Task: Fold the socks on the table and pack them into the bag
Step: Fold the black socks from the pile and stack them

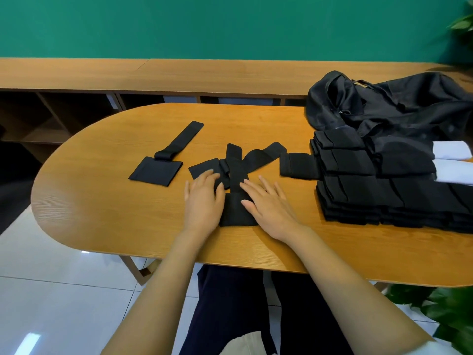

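On the table (pixel 102 201) | left hand (pixel 204 201) flat, fingers straight on socks (pixel 236 211) | right hand (pixel 268 208) same, gripping nothing

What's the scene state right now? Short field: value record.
left hand: flat, fingers straight, on loose black fabric socks
right hand: flat on long black sock lying between the hands
folded black sock stack: table's right side
black fabric bag: behind stack, interior hidden
oval wooden table: holds everything
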